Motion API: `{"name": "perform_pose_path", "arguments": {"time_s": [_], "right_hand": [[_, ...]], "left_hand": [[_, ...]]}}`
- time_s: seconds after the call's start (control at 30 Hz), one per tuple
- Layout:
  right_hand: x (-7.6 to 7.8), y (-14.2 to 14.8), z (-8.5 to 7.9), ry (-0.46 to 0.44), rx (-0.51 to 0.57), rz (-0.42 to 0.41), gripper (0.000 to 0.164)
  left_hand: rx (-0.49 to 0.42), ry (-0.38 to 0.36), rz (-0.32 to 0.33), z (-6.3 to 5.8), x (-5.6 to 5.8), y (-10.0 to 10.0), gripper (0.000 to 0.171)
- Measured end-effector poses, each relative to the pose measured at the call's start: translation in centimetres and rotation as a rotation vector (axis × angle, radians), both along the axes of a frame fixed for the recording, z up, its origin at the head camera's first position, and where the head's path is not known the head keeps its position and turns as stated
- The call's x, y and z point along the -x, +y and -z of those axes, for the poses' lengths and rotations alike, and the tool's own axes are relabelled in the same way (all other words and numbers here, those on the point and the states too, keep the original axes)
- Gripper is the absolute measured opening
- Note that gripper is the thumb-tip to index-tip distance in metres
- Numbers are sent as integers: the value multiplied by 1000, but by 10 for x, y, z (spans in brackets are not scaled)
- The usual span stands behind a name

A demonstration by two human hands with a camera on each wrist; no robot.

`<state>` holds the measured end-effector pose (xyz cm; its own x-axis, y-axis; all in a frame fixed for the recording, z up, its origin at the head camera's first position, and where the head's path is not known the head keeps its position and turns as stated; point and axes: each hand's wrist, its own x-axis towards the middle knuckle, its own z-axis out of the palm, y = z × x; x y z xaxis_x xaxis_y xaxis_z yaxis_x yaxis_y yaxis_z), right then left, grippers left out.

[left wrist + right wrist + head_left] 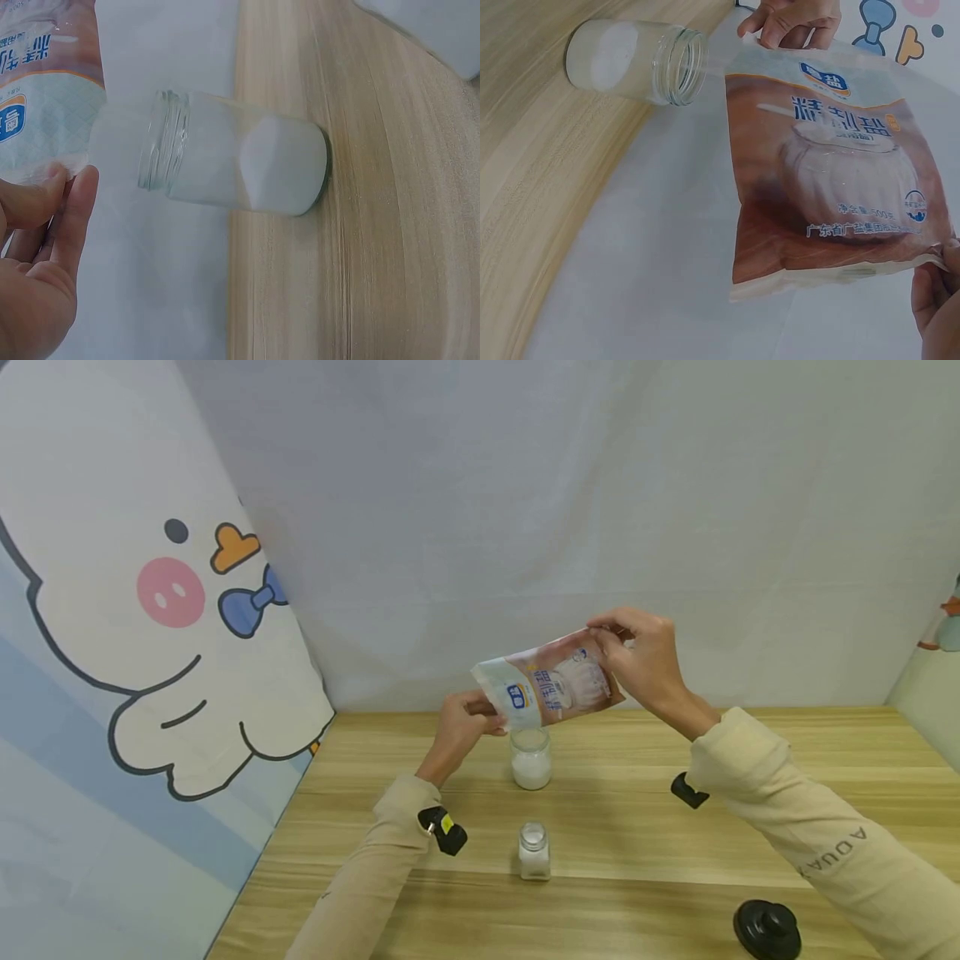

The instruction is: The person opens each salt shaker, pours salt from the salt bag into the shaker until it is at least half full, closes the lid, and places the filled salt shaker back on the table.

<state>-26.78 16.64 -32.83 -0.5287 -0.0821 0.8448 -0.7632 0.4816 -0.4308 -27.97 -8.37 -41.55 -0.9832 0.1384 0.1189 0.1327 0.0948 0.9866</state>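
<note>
A bag of salt (570,685), pinkish brown with a pale end, is tilted above the table with its pale end lower. My left hand (459,731) pinches that lower end. At the raised corner on the other end, my right hand (647,664) grips the bag between thumb and fingers. Below the pale end stands an upright glass jar (531,768), partly filled with white salt. Between bag and jar mouth, the left wrist view shows a faint whitish stream (116,142). The salt heaps up inside the glass jar (281,165).
Nearer the front stands a small square glass jar (534,858) with white contents and no lid on it. A black lid with a knob (768,931) lies at the front right of the wooden table (637,860). A pale cloth (525,510) hangs behind the table.
</note>
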Motion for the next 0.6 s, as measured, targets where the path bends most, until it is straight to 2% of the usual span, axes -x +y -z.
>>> {"name": "perform_pose_path", "arguments": {"time_s": [0.6], "right_hand": [[-2,-1,-3,-1,-11,3,9]], "left_hand": [[7,15,17,-3,-2,-2,30]]}}
